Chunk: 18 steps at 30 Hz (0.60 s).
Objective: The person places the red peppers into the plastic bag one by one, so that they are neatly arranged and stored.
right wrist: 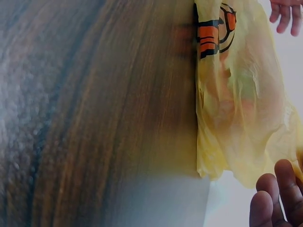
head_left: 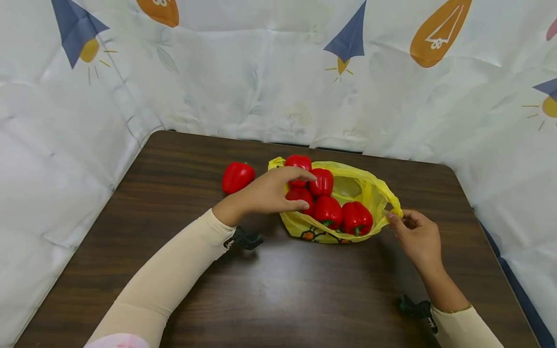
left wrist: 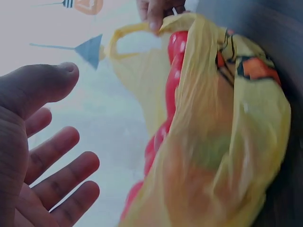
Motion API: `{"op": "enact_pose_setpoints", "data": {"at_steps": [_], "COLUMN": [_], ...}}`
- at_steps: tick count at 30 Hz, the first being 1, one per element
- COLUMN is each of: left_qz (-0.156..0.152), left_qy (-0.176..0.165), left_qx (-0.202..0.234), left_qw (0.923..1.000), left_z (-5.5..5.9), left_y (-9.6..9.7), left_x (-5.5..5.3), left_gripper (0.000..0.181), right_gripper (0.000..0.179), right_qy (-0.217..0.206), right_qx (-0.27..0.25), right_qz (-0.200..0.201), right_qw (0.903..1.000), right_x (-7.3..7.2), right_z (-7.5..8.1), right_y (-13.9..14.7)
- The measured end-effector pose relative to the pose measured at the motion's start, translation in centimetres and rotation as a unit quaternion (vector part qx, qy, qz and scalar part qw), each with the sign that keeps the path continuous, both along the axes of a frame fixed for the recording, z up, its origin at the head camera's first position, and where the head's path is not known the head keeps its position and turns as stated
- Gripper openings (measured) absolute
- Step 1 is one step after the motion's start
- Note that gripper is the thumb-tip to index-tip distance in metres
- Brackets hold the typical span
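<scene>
A yellow plastic bag (head_left: 283,223) lies with its mouth spread wide on the table, several red bell peppers (head_left: 327,211) inside it. Over the bag's left side hovers my left hand (head_left: 271,191), thumb and fingers apart and nothing held, beside the leftmost peppers. In the left wrist view its loose fingers (left wrist: 66,184) stand away from the yellow plastic. At the opposite end, my right hand (head_left: 421,241) pinches the bag's handle between thumb and fingers. Another red bell pepper (head_left: 238,178) sits outside the bag, behind my left wrist.
The dark wood-grain table (head_left: 278,295) carries everything. A white printed sheet (head_left: 243,77) hangs behind the table and along its sides. Dark straps with small devices (head_left: 247,239) are on both wrists.
</scene>
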State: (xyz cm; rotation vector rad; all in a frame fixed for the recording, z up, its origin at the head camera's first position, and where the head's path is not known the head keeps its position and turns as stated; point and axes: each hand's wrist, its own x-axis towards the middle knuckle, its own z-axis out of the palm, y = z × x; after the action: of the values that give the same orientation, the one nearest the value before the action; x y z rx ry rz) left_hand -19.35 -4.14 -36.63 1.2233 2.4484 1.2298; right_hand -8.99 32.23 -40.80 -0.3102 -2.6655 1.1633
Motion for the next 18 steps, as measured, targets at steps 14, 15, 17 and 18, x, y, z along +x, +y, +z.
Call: {"op": "enact_pose_setpoints", "data": {"at_steps": [14,15,17,18], "left_qz": [0.069,0.074,0.085,0.091], "left_qy": [0.026,0.023,0.013,0.009], "left_qx": [0.013,0.009,0.006,0.005], "left_qw": [0.9972,0.9969,0.9963,0.9958], "left_z": [-0.9,-1.1,-1.4,-1.6], "left_y": [-8.2,-8.7,-9.6,-10.0], "left_x": [-0.2,-0.3,-0.4,-0.5], "left_gripper": [0.059,0.059,0.059,0.060], "right_gripper": [0.046,0.046,0.046,0.046], "right_qy": [-0.003,-0.004,-0.006,-0.007], "right_qx": [0.001,0.002,0.003,0.003], "right_qz": [-0.003,-0.004,-0.006,-0.006], "right_qw": [1.0000,1.0000,1.0000,0.9999], "right_x": [0.1,0.2,0.2,0.3], "right_z": [0.2,0.2,0.2,0.2], "right_y": [0.1,0.1,0.1,0.1]}}
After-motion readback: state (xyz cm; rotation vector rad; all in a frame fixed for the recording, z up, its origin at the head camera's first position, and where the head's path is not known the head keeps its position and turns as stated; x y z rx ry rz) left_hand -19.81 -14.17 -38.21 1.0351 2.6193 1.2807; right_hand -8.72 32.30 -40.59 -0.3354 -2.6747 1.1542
